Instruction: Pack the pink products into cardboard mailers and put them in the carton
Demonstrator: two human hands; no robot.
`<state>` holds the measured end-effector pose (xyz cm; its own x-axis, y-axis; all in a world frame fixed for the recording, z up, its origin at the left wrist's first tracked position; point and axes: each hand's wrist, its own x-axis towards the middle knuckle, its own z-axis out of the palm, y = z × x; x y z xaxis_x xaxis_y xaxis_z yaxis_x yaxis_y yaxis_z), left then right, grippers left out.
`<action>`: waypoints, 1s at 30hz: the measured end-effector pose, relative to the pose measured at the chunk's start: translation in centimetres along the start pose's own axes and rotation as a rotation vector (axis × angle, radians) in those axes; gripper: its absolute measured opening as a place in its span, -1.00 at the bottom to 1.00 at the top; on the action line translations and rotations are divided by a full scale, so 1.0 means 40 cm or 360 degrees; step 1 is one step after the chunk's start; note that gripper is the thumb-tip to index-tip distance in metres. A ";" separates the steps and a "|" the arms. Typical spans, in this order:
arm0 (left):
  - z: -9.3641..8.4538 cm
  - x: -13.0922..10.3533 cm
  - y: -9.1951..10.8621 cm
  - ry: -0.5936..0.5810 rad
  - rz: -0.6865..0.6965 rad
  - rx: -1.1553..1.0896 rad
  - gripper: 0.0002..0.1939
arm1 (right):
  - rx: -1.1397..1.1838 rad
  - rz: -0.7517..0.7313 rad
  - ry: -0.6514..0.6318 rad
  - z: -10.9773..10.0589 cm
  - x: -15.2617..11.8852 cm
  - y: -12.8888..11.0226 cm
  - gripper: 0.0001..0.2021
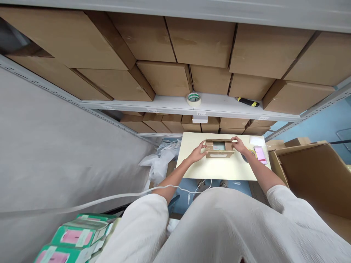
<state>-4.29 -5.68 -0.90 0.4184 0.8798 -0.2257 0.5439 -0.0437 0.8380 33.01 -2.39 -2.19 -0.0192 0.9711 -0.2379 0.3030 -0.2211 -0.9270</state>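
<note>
A small cardboard box [219, 154] lies on the pale yellow table [192, 171], its flaps partly raised and a light-coloured item [219, 146] showing through the gap on top. My left hand [197, 153] grips the box's left end, fingers bent round its edge. At the opposite end, my right hand [238, 144] pinches the right side of the box between thumb and fingers. Just right of that hand are a tape roll [252, 153], partly behind my forearm, and a phone [260, 154] with a pink screen.
Shelves of cardboard boxes [203, 44] rise beyond the table, with a tape roll [193, 99] and a yellow-black cutter [247, 102] on one shelf edge. A large open carton [315, 175] stands right, plastic bags [160, 160] left. A white cable [117, 196] crosses my left arm.
</note>
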 end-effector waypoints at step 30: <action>0.100 0.050 0.083 -0.0028 0.0348 0.0911 -0.49 | -0.0995 -0.0183 0.0140 0.046 -0.103 0.006 -0.65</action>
<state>1.25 -5.95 -0.54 0.5739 0.8139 -0.0908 0.7463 -0.4741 0.4672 31.42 -6.62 -1.96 -0.0145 0.9951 -0.0976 0.8024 -0.0466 -0.5949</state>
